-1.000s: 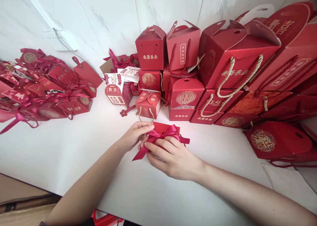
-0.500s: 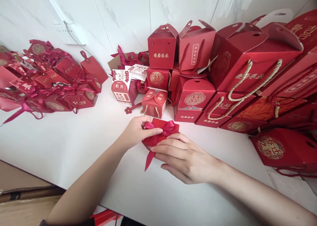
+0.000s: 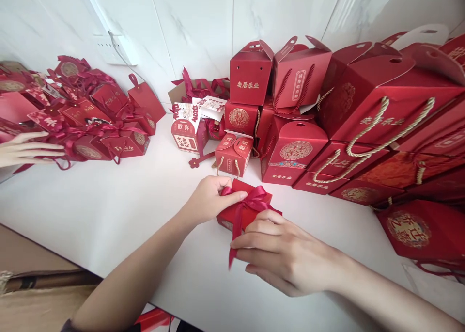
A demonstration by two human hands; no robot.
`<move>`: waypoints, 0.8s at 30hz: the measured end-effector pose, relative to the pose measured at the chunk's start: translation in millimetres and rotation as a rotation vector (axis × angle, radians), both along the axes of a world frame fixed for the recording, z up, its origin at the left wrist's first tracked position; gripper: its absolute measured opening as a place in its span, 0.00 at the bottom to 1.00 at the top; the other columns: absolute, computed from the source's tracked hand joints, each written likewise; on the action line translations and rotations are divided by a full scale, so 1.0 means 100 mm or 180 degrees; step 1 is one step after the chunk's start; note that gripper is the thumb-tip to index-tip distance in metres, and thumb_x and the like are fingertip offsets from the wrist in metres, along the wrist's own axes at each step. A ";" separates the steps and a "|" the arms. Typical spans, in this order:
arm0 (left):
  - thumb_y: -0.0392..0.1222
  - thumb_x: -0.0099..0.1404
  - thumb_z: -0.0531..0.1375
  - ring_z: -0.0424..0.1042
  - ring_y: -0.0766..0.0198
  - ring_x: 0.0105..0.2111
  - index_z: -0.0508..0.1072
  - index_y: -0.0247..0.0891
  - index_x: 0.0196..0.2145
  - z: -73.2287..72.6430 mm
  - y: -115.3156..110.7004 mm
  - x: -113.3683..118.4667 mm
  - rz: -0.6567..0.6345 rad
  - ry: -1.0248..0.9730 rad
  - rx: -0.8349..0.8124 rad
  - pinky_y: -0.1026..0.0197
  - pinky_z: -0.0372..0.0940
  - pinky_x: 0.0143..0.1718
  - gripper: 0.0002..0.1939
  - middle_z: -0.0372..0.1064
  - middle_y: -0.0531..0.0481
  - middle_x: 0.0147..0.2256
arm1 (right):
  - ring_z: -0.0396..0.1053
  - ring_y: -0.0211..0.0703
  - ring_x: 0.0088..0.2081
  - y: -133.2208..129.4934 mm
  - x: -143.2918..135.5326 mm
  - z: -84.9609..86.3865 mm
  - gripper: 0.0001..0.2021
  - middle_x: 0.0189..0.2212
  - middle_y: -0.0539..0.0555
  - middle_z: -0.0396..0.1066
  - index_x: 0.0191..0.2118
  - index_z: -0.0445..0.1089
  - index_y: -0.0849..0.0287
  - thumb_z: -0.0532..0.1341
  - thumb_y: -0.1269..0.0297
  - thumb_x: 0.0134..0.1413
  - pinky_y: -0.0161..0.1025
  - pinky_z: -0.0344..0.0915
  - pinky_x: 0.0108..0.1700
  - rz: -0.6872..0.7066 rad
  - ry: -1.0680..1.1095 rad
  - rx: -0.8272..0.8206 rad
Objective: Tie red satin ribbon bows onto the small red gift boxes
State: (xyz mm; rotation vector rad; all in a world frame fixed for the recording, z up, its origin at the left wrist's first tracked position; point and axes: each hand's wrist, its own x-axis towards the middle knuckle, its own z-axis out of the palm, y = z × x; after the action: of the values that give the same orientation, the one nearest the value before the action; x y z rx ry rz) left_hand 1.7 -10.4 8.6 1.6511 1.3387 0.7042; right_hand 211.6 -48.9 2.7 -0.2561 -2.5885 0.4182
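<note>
A small red box [image 3: 225,217] stands on the white table in front of me, with a dark pink ribbon bow [image 3: 254,198] on its top. My left hand [image 3: 212,199] grips the box's left side, its thumb lying over the top beside the bow. At the lower right, my right hand [image 3: 285,252] has its fingertips closed at the hanging ribbon tail [image 3: 237,225], partly covering the front of the box. The undersides of both hands are hidden.
Red boxes with rope handles [image 3: 290,150] are stacked at the right. Ribboned boxes [image 3: 125,140] pile up at the left, where another person's hand [image 3: 31,149] reaches in. A small red box [image 3: 234,153] sits just behind mine. A socket [image 3: 116,51] is on the wall.
Another person's hand has come in at the left. My right hand has moved down off the box top towards the ribbon tail. The view has shifted slightly.
</note>
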 end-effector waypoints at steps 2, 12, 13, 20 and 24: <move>0.52 0.61 0.61 0.43 0.71 0.21 0.48 0.38 0.21 0.01 0.01 -0.02 -0.0018 -0.0027 0.0074 0.65 0.42 0.21 0.26 0.41 0.59 0.20 | 0.70 0.41 0.39 -0.02 -0.01 -0.01 0.07 0.42 0.52 0.76 0.45 0.70 0.61 0.58 0.68 0.62 0.44 0.62 0.48 0.0019 0.0031 0.0117; 0.52 0.62 0.59 0.48 0.69 0.18 0.55 0.36 0.16 0.38 -0.31 -0.08 0.0876 0.1485 0.1379 0.62 0.41 0.22 0.25 0.50 0.55 0.15 | 0.69 0.47 0.48 0.31 0.26 0.05 0.10 0.45 0.56 0.71 0.49 0.65 0.54 0.59 0.64 0.62 0.47 0.64 0.51 -0.1424 0.1079 -0.1292; 0.54 0.61 0.59 0.47 0.69 0.17 0.54 0.36 0.14 0.42 -0.39 -0.08 0.0758 0.1591 0.1314 0.62 0.40 0.22 0.28 0.50 0.54 0.14 | 0.67 0.47 0.50 0.36 0.26 0.03 0.11 0.48 0.56 0.70 0.50 0.65 0.53 0.58 0.61 0.63 0.46 0.64 0.53 -0.1558 0.1070 -0.1633; 0.56 0.58 0.61 0.51 0.67 0.16 0.66 0.39 0.12 0.23 -0.63 -0.04 0.0178 0.0620 0.0221 0.62 0.40 0.20 0.25 0.53 0.53 0.12 | 0.71 0.46 0.43 0.57 0.14 -0.03 0.15 0.47 0.55 0.70 0.41 0.64 0.55 0.57 0.48 0.61 0.44 0.69 0.44 -0.1452 0.0766 -0.3135; 0.56 0.61 0.59 0.57 0.67 0.19 0.66 0.37 0.16 -0.01 -0.69 -0.01 0.0181 0.0323 -0.0459 0.63 0.47 0.21 0.24 0.60 0.53 0.17 | 0.68 0.49 0.50 0.65 0.11 -0.02 0.17 0.51 0.56 0.68 0.30 0.66 0.58 0.60 0.49 0.59 0.47 0.65 0.51 -0.1288 0.0676 -0.3015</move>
State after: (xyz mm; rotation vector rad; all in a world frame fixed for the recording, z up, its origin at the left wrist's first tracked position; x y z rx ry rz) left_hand 1.0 -79.7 7.2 1.5561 1.4783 0.5494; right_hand 222.2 15.8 1.1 -0.9630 -1.8830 1.3904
